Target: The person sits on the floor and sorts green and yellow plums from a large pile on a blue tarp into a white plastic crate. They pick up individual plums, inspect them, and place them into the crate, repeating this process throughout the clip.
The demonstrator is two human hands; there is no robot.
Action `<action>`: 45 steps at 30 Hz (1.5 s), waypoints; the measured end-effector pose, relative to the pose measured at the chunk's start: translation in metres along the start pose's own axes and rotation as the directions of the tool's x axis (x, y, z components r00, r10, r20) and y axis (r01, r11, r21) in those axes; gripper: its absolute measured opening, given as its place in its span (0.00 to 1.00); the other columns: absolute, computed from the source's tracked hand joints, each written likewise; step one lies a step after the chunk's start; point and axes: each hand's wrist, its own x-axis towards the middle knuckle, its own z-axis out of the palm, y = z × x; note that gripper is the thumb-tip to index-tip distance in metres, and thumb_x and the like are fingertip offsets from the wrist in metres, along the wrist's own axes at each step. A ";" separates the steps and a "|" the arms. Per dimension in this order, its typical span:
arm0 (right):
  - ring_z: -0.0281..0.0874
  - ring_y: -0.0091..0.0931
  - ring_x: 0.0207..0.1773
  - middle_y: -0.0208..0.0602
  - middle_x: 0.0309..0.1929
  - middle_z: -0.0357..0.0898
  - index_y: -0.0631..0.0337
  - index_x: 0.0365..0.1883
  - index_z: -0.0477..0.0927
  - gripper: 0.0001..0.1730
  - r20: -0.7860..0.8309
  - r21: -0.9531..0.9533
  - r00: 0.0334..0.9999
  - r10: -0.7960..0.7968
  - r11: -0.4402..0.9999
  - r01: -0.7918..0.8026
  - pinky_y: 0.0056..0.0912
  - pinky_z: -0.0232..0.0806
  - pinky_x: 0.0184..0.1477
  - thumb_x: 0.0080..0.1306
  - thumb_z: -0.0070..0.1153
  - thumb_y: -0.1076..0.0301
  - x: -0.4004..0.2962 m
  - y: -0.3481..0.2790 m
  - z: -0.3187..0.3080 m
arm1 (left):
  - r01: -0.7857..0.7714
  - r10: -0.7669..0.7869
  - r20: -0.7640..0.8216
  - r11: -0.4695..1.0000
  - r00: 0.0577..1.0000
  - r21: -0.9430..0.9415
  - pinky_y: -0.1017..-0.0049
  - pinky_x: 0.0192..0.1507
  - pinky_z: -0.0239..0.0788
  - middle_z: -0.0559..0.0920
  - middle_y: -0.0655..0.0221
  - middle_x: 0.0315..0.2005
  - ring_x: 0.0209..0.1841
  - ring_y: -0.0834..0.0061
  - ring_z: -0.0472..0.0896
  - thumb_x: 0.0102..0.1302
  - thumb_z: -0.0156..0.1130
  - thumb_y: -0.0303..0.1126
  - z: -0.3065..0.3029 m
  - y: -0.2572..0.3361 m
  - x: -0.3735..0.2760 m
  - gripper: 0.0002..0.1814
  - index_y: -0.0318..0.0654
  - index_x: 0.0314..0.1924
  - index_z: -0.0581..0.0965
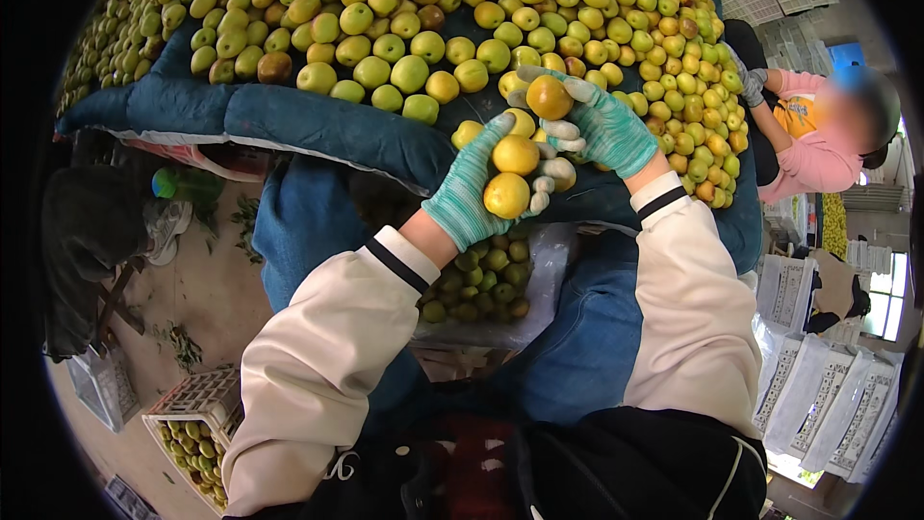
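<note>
My left hand (465, 191), in a green and white knitted glove, is turned palm up around several yellow fruits that look like jujubes; one yellow fruit (507, 196) lies near the heel of the palm. My right hand (613, 130), gloved alike, grips a browner fruit (548, 97) between thumb and fingers, just above and right of the left hand. Both hands are over the near edge of a dark blue padded table cover (317, 119). Beyond them spreads a broad heap of green, yellow and brownish fruits (409, 74). The right fingers partly hide fruits behind them.
Between my knees stands a plastic-lined container (541, 296) of greener fruits. A crate of fruits (195, 448) is on the floor at lower left. A gloved co-worker (808, 123) sits at the table's right side. White crates (816, 397) are stacked at right.
</note>
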 end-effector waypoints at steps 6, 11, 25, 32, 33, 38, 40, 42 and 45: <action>0.78 0.22 0.45 0.40 0.60 0.74 0.64 0.69 0.64 0.37 0.025 -0.529 0.990 -0.138 0.839 0.130 0.22 0.74 0.46 0.67 0.58 0.56 -0.010 -0.007 0.000 | -0.087 0.069 -0.098 0.978 0.993 -0.187 0.55 0.50 0.78 0.79 0.47 0.50 0.47 0.54 0.81 0.71 0.53 0.55 0.001 0.015 -0.003 0.32 0.28 0.55 0.71; 0.76 0.25 0.58 0.36 0.60 0.76 0.56 0.66 0.71 0.34 -0.034 -0.804 0.973 -0.229 0.584 0.109 0.28 0.71 0.59 0.60 0.63 0.72 -0.016 -0.006 0.014 | -0.197 0.179 -0.121 0.967 0.976 -0.158 0.45 0.60 0.70 0.73 0.46 0.58 0.59 0.48 0.75 0.71 0.52 0.53 0.009 0.013 -0.002 0.33 0.31 0.62 0.67; 0.78 0.22 0.44 0.31 0.52 0.77 0.51 0.64 0.71 0.38 -0.079 -0.969 0.927 -0.366 0.247 0.015 0.25 0.75 0.46 0.53 0.68 0.74 -0.034 0.001 0.048 | -0.172 0.184 0.065 0.972 0.981 -0.158 0.40 0.60 0.67 0.70 0.53 0.63 0.65 0.50 0.69 0.69 0.55 0.57 0.007 0.019 -0.002 0.34 0.38 0.64 0.67; 0.79 0.28 0.48 0.35 0.54 0.76 0.50 0.64 0.71 0.39 0.035 -0.990 0.845 -0.534 0.099 0.104 0.31 0.75 0.50 0.53 0.71 0.66 -0.041 0.005 0.051 | -0.134 0.156 0.183 0.983 0.971 -0.127 0.45 0.55 0.73 0.75 0.57 0.58 0.60 0.54 0.75 0.72 0.51 0.57 0.006 0.019 0.001 0.31 0.41 0.64 0.68; 0.78 0.31 0.50 0.36 0.55 0.76 0.50 0.63 0.71 0.39 0.105 -0.990 0.815 -0.569 0.014 0.137 0.34 0.74 0.52 0.52 0.72 0.64 -0.039 0.010 0.055 | -0.118 0.139 0.216 0.987 0.967 -0.109 0.49 0.56 0.74 0.75 0.56 0.59 0.61 0.56 0.75 0.72 0.51 0.55 0.003 0.019 0.002 0.31 0.41 0.64 0.68; 0.75 0.44 0.57 0.46 0.64 0.67 0.48 0.61 0.73 0.40 0.285 -0.884 0.780 -0.558 -0.467 -0.011 0.42 0.71 0.58 0.52 0.69 0.45 -0.013 0.051 0.059 | -0.179 0.190 0.139 0.980 0.972 -0.090 0.63 0.53 0.78 0.78 0.62 0.55 0.54 0.66 0.80 0.76 0.48 0.47 -0.006 0.010 0.001 0.22 0.41 0.61 0.70; 0.75 0.44 0.57 0.47 0.63 0.68 0.48 0.59 0.75 0.38 0.248 -0.927 0.763 -0.597 -0.374 0.009 0.43 0.71 0.57 0.51 0.69 0.45 -0.006 0.060 0.051 | -0.126 0.141 0.123 0.985 0.982 -0.119 0.62 0.53 0.78 0.79 0.62 0.53 0.53 0.65 0.81 0.76 0.48 0.47 -0.013 0.009 0.001 0.22 0.41 0.61 0.70; 0.74 0.45 0.58 0.48 0.61 0.69 0.47 0.55 0.78 0.35 0.186 -0.962 0.769 -0.611 -0.273 0.016 0.45 0.73 0.55 0.51 0.70 0.46 -0.004 0.061 0.047 | -0.084 0.098 0.126 0.990 0.987 -0.113 0.63 0.53 0.79 0.80 0.62 0.51 0.52 0.65 0.81 0.74 0.50 0.50 -0.015 0.007 0.000 0.24 0.42 0.60 0.71; 0.77 0.40 0.53 0.47 0.57 0.70 0.49 0.53 0.79 0.33 0.174 -0.985 0.712 -0.680 -0.124 0.123 0.41 0.72 0.53 0.51 0.69 0.44 -0.002 0.056 0.034 | -0.011 0.028 0.135 0.992 0.991 -0.122 0.50 0.59 0.72 0.76 0.63 0.58 0.57 0.61 0.78 0.72 0.48 0.58 -0.002 0.002 0.002 0.31 0.45 0.65 0.67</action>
